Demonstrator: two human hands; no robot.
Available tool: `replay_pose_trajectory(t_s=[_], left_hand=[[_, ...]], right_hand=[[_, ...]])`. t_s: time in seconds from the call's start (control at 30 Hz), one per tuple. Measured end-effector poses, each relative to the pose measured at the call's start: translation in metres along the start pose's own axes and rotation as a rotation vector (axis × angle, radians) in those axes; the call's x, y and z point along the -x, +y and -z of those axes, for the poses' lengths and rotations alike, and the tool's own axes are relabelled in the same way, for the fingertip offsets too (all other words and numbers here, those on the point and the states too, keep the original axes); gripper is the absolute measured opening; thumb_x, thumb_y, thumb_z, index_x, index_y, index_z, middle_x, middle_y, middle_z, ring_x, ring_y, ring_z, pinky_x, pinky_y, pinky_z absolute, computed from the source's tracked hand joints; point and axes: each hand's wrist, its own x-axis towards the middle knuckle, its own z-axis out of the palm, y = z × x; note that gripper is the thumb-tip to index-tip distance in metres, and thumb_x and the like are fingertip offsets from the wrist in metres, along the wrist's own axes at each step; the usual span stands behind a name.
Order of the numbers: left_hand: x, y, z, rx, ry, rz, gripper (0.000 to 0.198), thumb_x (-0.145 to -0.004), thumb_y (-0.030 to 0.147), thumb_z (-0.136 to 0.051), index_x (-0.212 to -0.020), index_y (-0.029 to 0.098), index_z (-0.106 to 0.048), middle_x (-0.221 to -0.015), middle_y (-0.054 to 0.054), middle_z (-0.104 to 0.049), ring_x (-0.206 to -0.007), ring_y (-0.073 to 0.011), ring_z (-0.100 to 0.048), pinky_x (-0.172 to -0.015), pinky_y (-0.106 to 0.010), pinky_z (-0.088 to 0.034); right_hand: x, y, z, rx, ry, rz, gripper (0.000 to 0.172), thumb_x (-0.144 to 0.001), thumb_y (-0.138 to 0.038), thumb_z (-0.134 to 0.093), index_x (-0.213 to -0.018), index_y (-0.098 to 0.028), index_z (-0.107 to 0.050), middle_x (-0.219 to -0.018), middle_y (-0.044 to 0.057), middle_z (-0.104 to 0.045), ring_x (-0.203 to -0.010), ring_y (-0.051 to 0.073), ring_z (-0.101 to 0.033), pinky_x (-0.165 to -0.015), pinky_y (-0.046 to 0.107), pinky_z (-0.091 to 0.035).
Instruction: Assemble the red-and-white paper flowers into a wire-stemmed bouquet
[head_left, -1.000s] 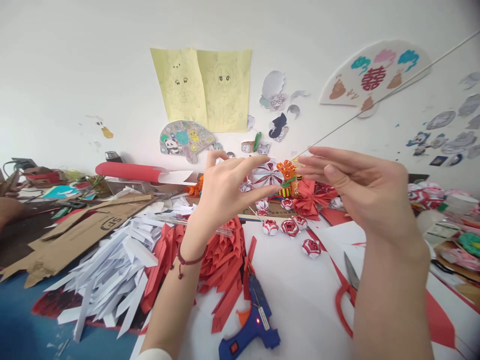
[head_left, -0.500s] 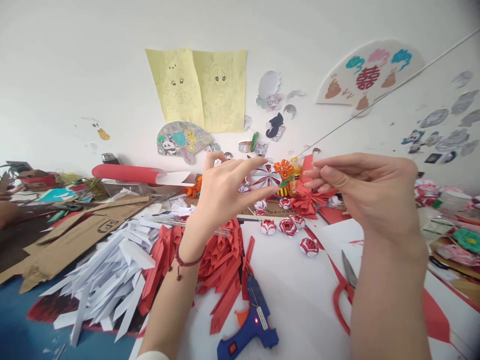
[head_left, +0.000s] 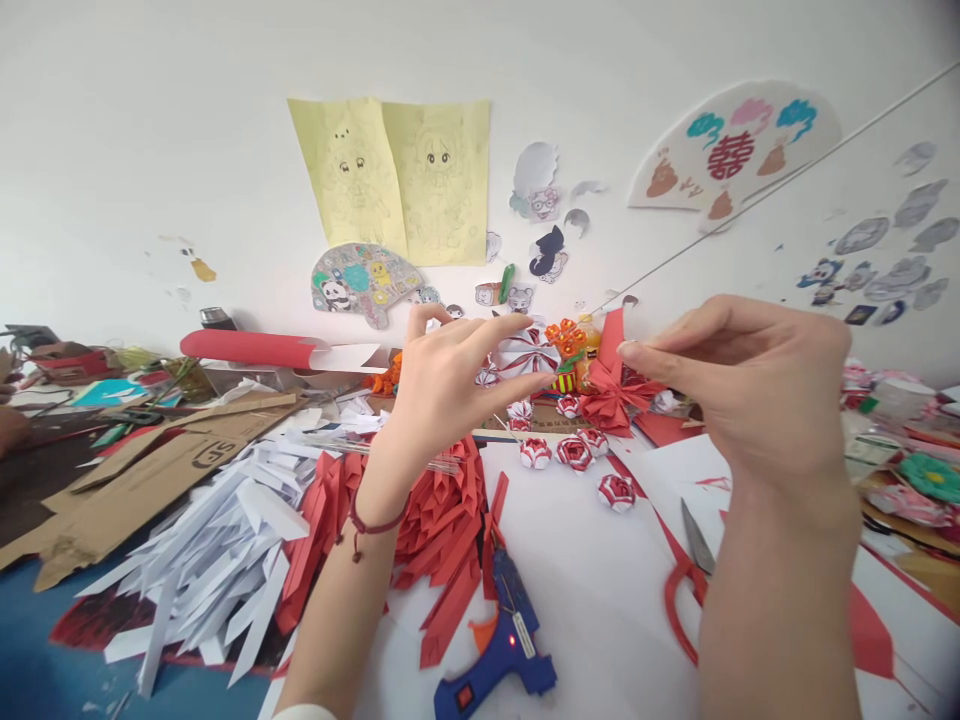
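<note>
My left hand (head_left: pixel 442 375) is raised over the table, its thumb and index finger stretched apart with a gap between them and nothing visibly held. Behind that gap stands a white paper flower with red lines (head_left: pixel 527 352). Opposite it, my right hand (head_left: pixel 750 380) has thumb and index finger pressed together; whatever may be in the pinch is too small to make out. A red paper bow (head_left: pixel 619 400) lies behind those fingertips. Below the hands are a blue glue gun (head_left: pixel 502 640) with a lit red light and red-handled scissors (head_left: pixel 684 590), partly covered by my right forearm.
Folded white paper strips (head_left: pixel 217 550) and red paper strips (head_left: pixel 450 530) are heaped at left and centre. Several red-and-white paper roses (head_left: pixel 616 491) lie on white paper. Flattened cardboard (head_left: pixel 165 470) and a red paper roll (head_left: pixel 247 347) are farther left. Drawings (head_left: pixel 442 180) hang on the wall.
My right hand has moved slightly right, and its fingers have drawn together into a tighter pinch. My left hand keeps its place and shape.
</note>
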Motion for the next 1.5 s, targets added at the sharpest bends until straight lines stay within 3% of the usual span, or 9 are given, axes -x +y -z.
replay_pose_trajectory(t_s=[0.1,0.23,0.47,0.77,0.87,1.0,1.1,1.33,1.5], left_hand=[[-0.0002,0.0003,-0.0008,-0.001,-0.001,0.0,0.049,-0.086,0.064,-0.064,-0.115,0.025,-0.067,-0.091,-0.001,-0.077,-0.077,-0.0172,-0.069,-0.095,-0.039,-0.034],[-0.0006,0.0008,-0.0018,-0.012,-0.015,0.004,0.048,-0.086,0.064,-0.063,-0.115,0.026,-0.067,-0.089,0.0,-0.077,-0.077,-0.0171,-0.069,-0.096,-0.039,-0.034],[-0.0009,0.0004,-0.0019,-0.012,0.001,-0.008,0.05,-0.085,0.063,-0.065,-0.114,0.023,-0.068,-0.087,0.0,-0.077,-0.073,-0.0159,-0.068,-0.095,-0.038,-0.034],[-0.0008,0.0003,-0.0022,-0.029,-0.012,-0.01,0.048,-0.087,0.062,-0.064,-0.115,0.023,-0.068,-0.09,0.0,-0.077,-0.074,-0.0153,-0.068,-0.096,-0.038,-0.034],[-0.0007,0.0003,-0.0024,-0.031,-0.006,-0.015,0.048,-0.087,0.062,-0.064,-0.115,0.023,-0.068,-0.089,0.0,-0.077,-0.074,-0.0152,-0.068,-0.096,-0.038,-0.034],[-0.0005,0.0,-0.0019,-0.034,0.005,-0.014,0.05,-0.087,0.064,-0.063,-0.115,0.023,-0.068,-0.084,0.001,-0.076,-0.072,-0.0152,-0.067,-0.096,-0.038,-0.034],[-0.0007,-0.0002,-0.0016,-0.046,0.009,-0.005,0.05,-0.086,0.065,-0.062,-0.113,0.024,-0.068,-0.082,0.001,-0.075,-0.071,-0.0152,-0.066,-0.096,-0.038,-0.035],[-0.0004,-0.0001,-0.0027,-0.041,0.003,-0.012,0.047,-0.087,0.063,-0.063,-0.114,0.024,-0.068,-0.085,0.001,-0.076,-0.072,-0.0149,-0.066,-0.096,-0.038,-0.034],[-0.0005,0.0004,-0.0033,-0.036,0.002,-0.022,0.048,-0.087,0.062,-0.063,-0.114,0.023,-0.068,-0.085,0.001,-0.076,-0.072,-0.0153,-0.067,-0.096,-0.039,-0.034]], right_hand=[[-0.0016,0.0029,-0.0021,-0.032,-0.055,0.02,0.02,-0.07,-0.017,-0.084,-0.063,-0.02,-0.065,-0.07,0.004,-0.064,-0.073,0.019,-0.063,-0.072,0.037,-0.055],[-0.003,0.0064,-0.0029,-0.061,-0.079,0.056,0.016,-0.071,-0.014,-0.081,-0.067,-0.02,-0.066,-0.074,0.003,-0.061,-0.073,0.016,-0.059,-0.065,0.033,-0.051],[-0.0029,0.0084,-0.0001,-0.039,-0.068,0.05,0.017,-0.072,-0.02,-0.083,-0.082,-0.021,-0.069,-0.092,0.003,-0.068,-0.089,0.018,-0.069,-0.082,0.032,-0.062],[-0.0017,0.0033,0.0014,-0.069,-0.115,-0.038,0.067,-0.083,-0.02,-0.076,-0.143,-0.027,-0.047,-0.091,0.005,-0.075,-0.088,0.023,-0.074,-0.084,0.037,-0.064],[-0.0009,0.0018,0.0016,-0.049,-0.099,-0.086,0.06,-0.081,-0.024,-0.077,-0.137,-0.028,-0.054,-0.086,0.003,-0.075,-0.084,0.023,-0.074,-0.079,0.038,-0.065],[-0.001,0.0037,0.0016,-0.007,-0.077,-0.139,0.033,-0.077,-0.032,-0.082,-0.107,-0.02,-0.074,-0.081,0.007,-0.075,-0.069,0.022,-0.073,-0.065,0.035,-0.064],[-0.0025,0.006,0.0013,-0.008,-0.064,-0.136,0.021,-0.076,-0.034,-0.082,-0.086,-0.015,-0.076,-0.068,0.006,-0.071,-0.056,0.017,-0.069,-0.052,0.026,-0.06],[-0.0026,0.0035,0.0042,0.034,-0.065,-0.102,0.039,-0.089,-0.04,-0.069,-0.061,-0.013,-0.062,-0.05,0.001,-0.057,-0.041,0.009,-0.054,-0.038,0.021,-0.038],[-0.0026,0.0065,0.0056,0.085,-0.083,-0.075,0.04,-0.092,-0.041,-0.065,-0.061,-0.015,-0.064,-0.051,0.001,-0.057,-0.044,0.008,-0.052,-0.043,0.023,-0.039]])
